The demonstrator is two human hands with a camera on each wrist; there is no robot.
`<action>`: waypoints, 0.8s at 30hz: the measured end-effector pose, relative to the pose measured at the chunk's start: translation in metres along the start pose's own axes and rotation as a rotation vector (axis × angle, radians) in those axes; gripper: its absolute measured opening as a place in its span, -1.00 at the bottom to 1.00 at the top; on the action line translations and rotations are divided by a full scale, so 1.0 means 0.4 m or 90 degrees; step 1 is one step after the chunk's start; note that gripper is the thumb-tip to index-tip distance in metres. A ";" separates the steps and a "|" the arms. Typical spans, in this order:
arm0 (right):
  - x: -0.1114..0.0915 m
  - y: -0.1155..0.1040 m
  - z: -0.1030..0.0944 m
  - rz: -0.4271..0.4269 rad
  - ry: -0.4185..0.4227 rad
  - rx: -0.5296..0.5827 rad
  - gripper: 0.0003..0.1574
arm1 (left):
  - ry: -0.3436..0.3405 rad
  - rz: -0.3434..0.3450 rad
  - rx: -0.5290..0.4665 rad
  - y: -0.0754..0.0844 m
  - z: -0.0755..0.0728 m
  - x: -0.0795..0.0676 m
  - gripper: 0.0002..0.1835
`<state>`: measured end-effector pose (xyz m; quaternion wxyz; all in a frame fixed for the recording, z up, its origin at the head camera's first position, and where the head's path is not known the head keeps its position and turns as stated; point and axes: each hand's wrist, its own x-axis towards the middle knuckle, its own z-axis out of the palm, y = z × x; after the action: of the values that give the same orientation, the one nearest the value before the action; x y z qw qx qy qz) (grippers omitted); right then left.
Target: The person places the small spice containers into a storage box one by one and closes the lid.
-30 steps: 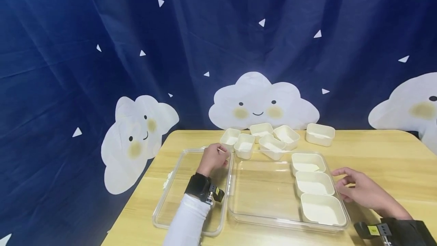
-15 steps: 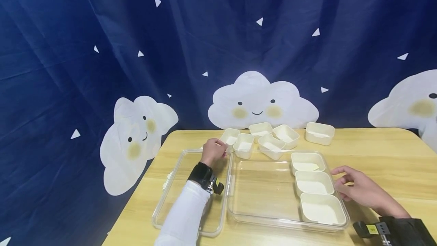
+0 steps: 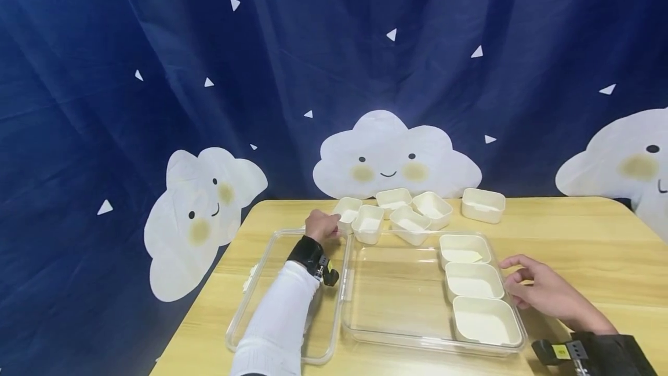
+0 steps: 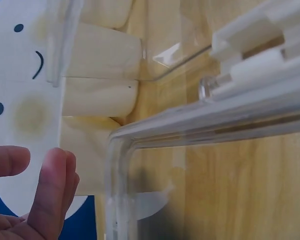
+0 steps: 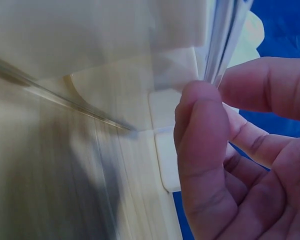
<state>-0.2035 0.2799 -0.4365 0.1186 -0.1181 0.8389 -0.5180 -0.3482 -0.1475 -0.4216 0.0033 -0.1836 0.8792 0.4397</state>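
head view facing forward and down across table, wrist views close to fingers, all sharing clear box

Nine cream tubs in all: three in a column at the lower right of the frame, inside one clear box, and six around the middle, five bunched together with one to their right; one clear lid at lower centre-left; one table across the bottom; one left hand near the centre and one right hand at the lower right, with two black wrist straps; one blue cloth filling the upper frame, bearing three clouds, the rightmost cut off by the edge, and at least eleven white triangles
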 end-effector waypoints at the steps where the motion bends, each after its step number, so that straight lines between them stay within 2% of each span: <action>1: 0.001 -0.002 0.000 0.001 0.002 0.000 -0.47 | -0.004 -0.008 -0.008 0.001 0.001 0.005 -0.73; 4: 0.001 -0.008 0.000 0.007 0.009 0.000 -0.48 | -0.013 -0.019 -0.033 0.006 0.005 0.015 -0.75; 8: 0.000 -0.011 -0.003 0.009 0.014 -0.001 -0.49 | -0.014 -0.016 -0.026 0.011 0.014 0.017 -0.75; 11: 0.000 -0.009 -0.002 -0.002 0.006 0.005 -0.49 | -0.014 -0.030 -0.040 0.006 0.024 0.016 -0.76; 16: 0.001 -0.006 0.007 -0.013 0.000 0.014 -0.51 | 0.002 -0.063 -0.140 -0.020 0.039 0.013 -0.82; 20: -0.002 -0.005 0.012 -0.008 0.011 0.007 -0.52 | 0.015 -0.066 -0.204 -0.032 0.049 0.015 -0.82; 24: -0.005 -0.002 0.012 -0.007 0.023 0.000 -0.52 | 0.026 -0.054 -0.219 -0.033 0.057 0.018 -0.77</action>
<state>-0.1999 0.2762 -0.4376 0.1006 -0.1134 0.8404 -0.5203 -0.3543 -0.1396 -0.4470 -0.0277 -0.2271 0.7823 0.5794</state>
